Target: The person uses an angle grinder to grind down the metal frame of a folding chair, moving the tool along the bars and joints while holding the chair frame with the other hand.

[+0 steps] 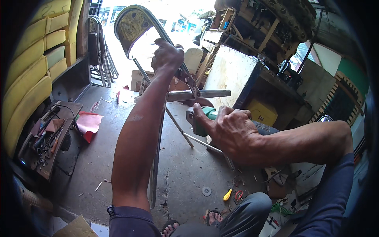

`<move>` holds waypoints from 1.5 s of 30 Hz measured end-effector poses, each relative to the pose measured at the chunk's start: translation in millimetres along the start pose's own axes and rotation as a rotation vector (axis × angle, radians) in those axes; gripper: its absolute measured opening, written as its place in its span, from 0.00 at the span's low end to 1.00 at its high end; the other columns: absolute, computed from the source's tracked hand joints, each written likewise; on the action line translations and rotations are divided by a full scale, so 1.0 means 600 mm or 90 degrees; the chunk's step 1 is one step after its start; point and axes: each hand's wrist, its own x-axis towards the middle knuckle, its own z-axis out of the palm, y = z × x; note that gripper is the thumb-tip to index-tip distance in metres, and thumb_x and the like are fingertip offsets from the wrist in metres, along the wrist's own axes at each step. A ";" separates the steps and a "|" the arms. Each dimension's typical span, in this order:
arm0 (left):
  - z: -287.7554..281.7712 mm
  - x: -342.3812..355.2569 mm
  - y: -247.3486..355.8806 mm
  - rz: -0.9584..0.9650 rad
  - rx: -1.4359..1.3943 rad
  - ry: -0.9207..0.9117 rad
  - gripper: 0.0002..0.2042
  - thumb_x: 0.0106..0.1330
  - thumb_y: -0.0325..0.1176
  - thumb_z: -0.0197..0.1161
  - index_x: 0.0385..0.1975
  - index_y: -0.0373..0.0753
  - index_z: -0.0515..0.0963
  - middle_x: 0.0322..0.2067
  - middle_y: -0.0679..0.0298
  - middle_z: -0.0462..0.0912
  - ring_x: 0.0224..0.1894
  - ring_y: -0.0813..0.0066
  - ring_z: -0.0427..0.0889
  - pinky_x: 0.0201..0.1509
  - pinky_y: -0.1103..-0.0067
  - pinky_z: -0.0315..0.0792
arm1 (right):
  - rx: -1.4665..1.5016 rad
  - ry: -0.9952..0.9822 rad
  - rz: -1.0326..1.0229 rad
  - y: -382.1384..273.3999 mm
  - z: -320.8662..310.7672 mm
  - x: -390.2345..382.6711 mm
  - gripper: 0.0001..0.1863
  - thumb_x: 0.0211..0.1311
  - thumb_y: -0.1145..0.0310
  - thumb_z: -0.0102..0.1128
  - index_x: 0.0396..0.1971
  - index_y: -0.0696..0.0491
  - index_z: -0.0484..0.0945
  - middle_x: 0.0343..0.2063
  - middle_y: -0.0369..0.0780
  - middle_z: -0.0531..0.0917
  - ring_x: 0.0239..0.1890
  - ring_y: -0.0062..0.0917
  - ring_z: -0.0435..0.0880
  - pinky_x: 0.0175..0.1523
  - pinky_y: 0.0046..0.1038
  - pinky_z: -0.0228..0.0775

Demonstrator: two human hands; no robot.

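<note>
My left hand [167,58] is closed around the metal tube of a folding chair frame [215,93]. The worn backrest plate [132,24] of this frame tilts up at the far end. In my right hand [237,130] is a green angle grinder [199,125], gripped around its body. The grinder's disc [204,102] is close to the joint where the chair's tubes meet; whether it touches the metal I cannot tell. My right palm hides much of the tool's body. Thin chair legs [179,128] run down behind my left forearm toward the floor.
Yellow foam pads [33,79] are stacked along the left wall. Below them stands a small wooden bench [49,158] with hand tools. A white-topped cabinet [231,77] and piled furniture stand at right. On the floor lie a grinding disc [206,191] and a yellow-handled screwdriver [227,195].
</note>
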 end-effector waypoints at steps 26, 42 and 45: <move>0.010 0.016 -0.007 -0.002 0.006 -0.006 0.35 0.68 0.47 0.59 0.62 0.25 0.55 0.47 0.35 0.82 0.51 0.41 0.85 0.59 0.57 0.76 | -0.065 0.054 0.004 -0.004 0.045 -0.002 0.39 0.73 0.69 0.52 0.78 0.47 0.46 0.38 0.60 0.81 0.26 0.39 0.85 0.25 0.46 0.80; -0.010 -0.071 0.014 0.043 -0.040 0.008 0.30 0.66 0.43 0.60 0.58 0.29 0.57 0.42 0.39 0.85 0.46 0.42 0.86 0.57 0.56 0.76 | -0.005 -0.117 0.047 -0.063 -0.025 -0.005 0.47 0.66 0.69 0.62 0.78 0.52 0.41 0.45 0.63 0.81 0.43 0.49 0.87 0.31 0.55 0.81; -0.017 -0.079 0.016 0.044 -0.062 -0.013 0.28 0.66 0.42 0.60 0.56 0.31 0.57 0.41 0.41 0.85 0.46 0.44 0.87 0.56 0.58 0.77 | -0.042 -0.105 0.060 -0.068 -0.030 -0.011 0.48 0.66 0.69 0.63 0.78 0.52 0.42 0.46 0.63 0.81 0.42 0.49 0.87 0.31 0.54 0.81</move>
